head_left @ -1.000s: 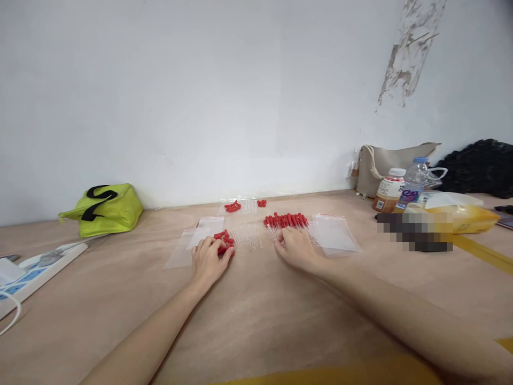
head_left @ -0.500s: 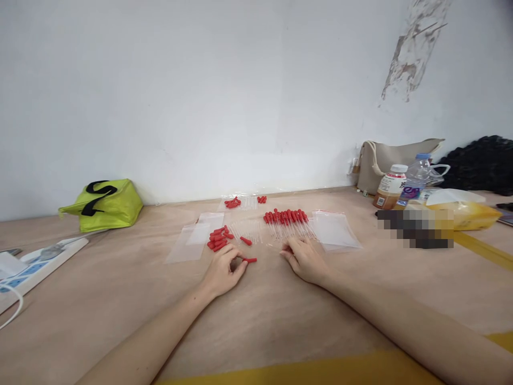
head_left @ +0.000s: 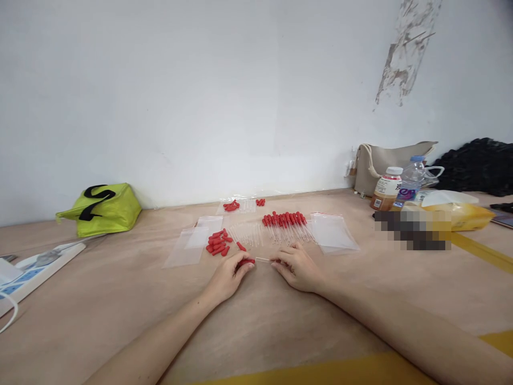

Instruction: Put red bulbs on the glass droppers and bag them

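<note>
My left hand (head_left: 230, 274) is closed around a red rubber dropper bulb (head_left: 247, 261), its end pointing right. Facing it, my right hand (head_left: 297, 267) pinches a thin clear glass tube (head_left: 262, 260), whose left end is at or very near the bulb; I cannot tell whether they touch. Beyond my left hand lies a pile of loose red bulbs (head_left: 217, 243), with a single bulb (head_left: 241, 246) beside it. Bare clear tubes (head_left: 246, 233) lie in a row in the middle. Past my right hand are several droppers with red bulbs fitted (head_left: 284, 219).
Clear plastic bags (head_left: 184, 247) lie left of the bulbs, and another zip bag (head_left: 334, 232) lies right of the droppers. A second group of bulbs (head_left: 231, 205) is near the wall. At left are a green bag (head_left: 108, 211) and a power strip (head_left: 36, 278); at right, bottles (head_left: 387, 190).
My right hand has moved left and slightly nearer me, bringing the glass tube up to the bulb's end. My left fingers now cover more of the bulb.
</note>
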`<act>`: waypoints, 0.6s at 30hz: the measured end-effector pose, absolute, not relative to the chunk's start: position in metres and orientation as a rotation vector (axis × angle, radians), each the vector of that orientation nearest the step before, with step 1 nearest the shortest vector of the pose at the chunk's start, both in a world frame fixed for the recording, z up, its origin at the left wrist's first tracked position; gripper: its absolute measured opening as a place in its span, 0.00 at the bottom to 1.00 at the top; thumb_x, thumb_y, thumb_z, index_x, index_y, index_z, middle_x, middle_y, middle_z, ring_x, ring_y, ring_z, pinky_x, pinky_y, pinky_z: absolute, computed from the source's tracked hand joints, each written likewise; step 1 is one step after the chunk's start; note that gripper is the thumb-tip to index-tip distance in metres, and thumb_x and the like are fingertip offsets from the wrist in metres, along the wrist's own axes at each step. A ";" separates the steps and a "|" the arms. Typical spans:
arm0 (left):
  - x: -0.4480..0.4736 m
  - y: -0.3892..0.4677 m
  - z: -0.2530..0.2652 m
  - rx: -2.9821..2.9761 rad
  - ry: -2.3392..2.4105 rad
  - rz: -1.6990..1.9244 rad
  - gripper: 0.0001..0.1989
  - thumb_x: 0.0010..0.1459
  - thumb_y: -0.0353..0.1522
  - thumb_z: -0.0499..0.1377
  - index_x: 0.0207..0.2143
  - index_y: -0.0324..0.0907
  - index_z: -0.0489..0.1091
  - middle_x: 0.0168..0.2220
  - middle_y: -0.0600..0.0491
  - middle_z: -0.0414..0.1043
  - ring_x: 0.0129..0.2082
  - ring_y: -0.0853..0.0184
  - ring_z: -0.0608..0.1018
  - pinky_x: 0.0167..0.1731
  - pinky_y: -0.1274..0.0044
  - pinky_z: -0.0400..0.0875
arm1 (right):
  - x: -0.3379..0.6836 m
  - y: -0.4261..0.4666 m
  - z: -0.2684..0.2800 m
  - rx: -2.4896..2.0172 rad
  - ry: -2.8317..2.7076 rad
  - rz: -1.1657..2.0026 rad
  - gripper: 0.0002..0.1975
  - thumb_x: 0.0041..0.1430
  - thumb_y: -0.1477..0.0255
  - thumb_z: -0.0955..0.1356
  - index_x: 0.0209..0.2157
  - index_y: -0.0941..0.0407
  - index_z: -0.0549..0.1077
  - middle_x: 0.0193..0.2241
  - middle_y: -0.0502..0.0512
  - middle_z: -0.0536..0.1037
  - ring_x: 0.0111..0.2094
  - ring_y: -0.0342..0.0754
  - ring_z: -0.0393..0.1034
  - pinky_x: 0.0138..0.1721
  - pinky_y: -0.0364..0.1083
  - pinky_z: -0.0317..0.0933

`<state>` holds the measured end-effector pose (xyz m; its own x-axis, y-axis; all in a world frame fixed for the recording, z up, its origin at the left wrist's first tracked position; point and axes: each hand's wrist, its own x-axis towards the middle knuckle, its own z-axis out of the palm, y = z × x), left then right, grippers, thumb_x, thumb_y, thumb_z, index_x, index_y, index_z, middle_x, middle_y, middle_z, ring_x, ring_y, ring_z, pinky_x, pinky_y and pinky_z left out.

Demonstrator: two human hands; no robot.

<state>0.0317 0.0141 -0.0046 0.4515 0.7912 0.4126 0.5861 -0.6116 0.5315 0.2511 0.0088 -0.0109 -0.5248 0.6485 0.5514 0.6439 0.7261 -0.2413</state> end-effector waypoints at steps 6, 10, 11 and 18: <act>0.033 0.011 -0.006 2.245 1.152 0.907 0.09 0.58 0.36 0.50 0.34 0.40 0.66 0.25 0.56 0.67 0.24 0.71 0.69 0.26 0.80 0.63 | 0.251 0.009 -0.012 -0.940 -2.322 0.019 0.10 0.58 0.73 0.59 0.37 0.55 0.70 0.31 0.52 0.73 0.32 0.43 0.65 0.38 0.45 0.48; 0.034 0.012 -0.007 2.262 1.174 0.901 0.10 0.58 0.36 0.50 0.33 0.40 0.67 0.25 0.55 0.68 0.25 0.70 0.69 0.26 0.80 0.63 | 0.251 0.012 -0.014 -0.889 -2.341 0.037 0.10 0.58 0.74 0.59 0.37 0.56 0.70 0.30 0.52 0.73 0.32 0.42 0.64 0.37 0.45 0.48; 0.034 0.012 -0.007 2.280 1.178 0.909 0.10 0.58 0.36 0.50 0.32 0.40 0.68 0.26 0.55 0.68 0.25 0.70 0.69 0.26 0.80 0.63 | 0.251 0.013 -0.014 -0.879 -2.344 0.045 0.10 0.58 0.74 0.59 0.37 0.55 0.70 0.30 0.52 0.73 0.32 0.42 0.64 0.38 0.45 0.48; 0.031 0.008 -0.004 2.424 1.054 0.884 0.10 0.59 0.33 0.50 0.32 0.41 0.70 0.28 0.53 0.70 0.30 0.68 0.71 0.31 0.78 0.64 | 0.254 0.020 -0.012 -0.852 -2.407 0.016 0.11 0.58 0.73 0.60 0.39 0.51 0.72 0.32 0.51 0.74 0.31 0.41 0.65 0.38 0.46 0.45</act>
<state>0.0312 0.0082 -0.0038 0.5280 0.7474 0.4032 0.5274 -0.6607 0.5341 0.2538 0.0198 -0.0122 -0.6280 0.5798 0.5191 0.5728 0.7959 -0.1960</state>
